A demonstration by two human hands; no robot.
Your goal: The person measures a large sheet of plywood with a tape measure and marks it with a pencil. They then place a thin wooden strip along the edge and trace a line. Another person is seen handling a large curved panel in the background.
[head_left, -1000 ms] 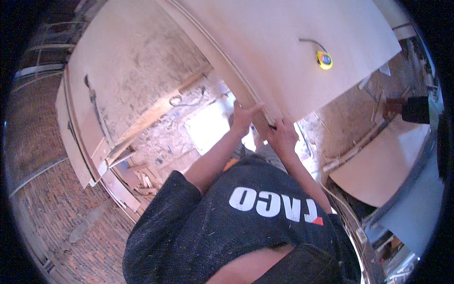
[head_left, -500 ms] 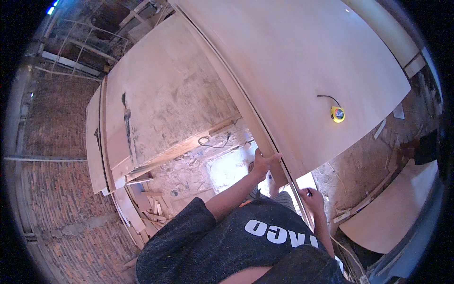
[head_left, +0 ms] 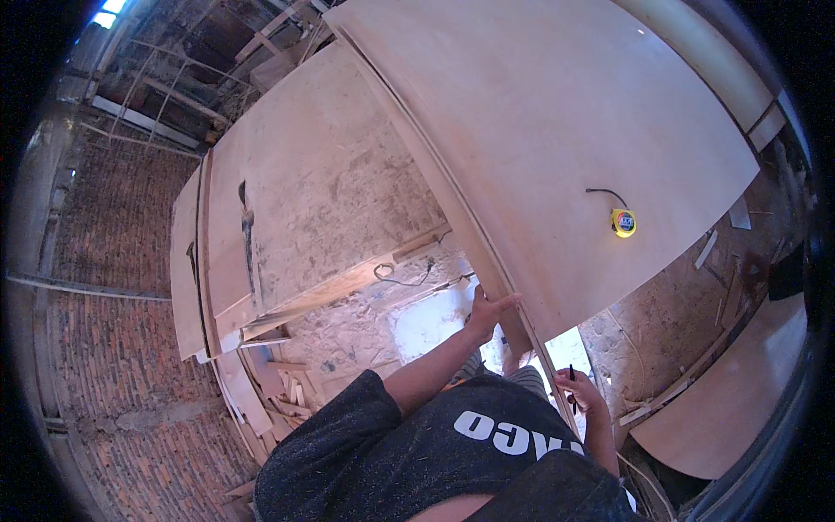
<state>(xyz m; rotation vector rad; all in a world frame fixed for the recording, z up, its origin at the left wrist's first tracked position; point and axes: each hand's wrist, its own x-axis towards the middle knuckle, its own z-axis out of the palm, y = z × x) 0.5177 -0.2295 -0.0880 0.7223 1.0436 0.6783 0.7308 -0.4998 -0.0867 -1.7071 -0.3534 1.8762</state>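
Fingers first: our left hand (head_left: pixel 487 311) is clamped over the near edge of the big plywood sheet (head_left: pixel 557 148), thumb on one face and fingers wrapped round the rim, gripping firmly. Our right hand (head_left: pixel 581 393) sits lower along the same edge, closed round a slim dark pencil (head_left: pixel 571 381) that points up from the fist. We read this as a pause between steadying the sheet and marking it; any mark would call for the pencil tip to come up onto the face while the left hand keeps the edge from shifting.

Out on the sheet, well away from both hands toward its far right edge, lies a yellow tape measure (head_left: pixel 623 223) with a short dark loop trailing from it. The sheet's face is pale, smooth and bare otherwise.

Beside it, to our left, a second dusty plywood panel (head_left: pixel 304 200) lies stacked on thinner boards, with a long wooden batten (head_left: pixel 348 283) running along its near edge. Below us the floor (head_left: pixel 383 326) is rough and littered with offcuts and a loose wire. A brick wall (head_left: pixel 104 365) closes the left side, and a curved board (head_left: pixel 731 400) rests at lower right.
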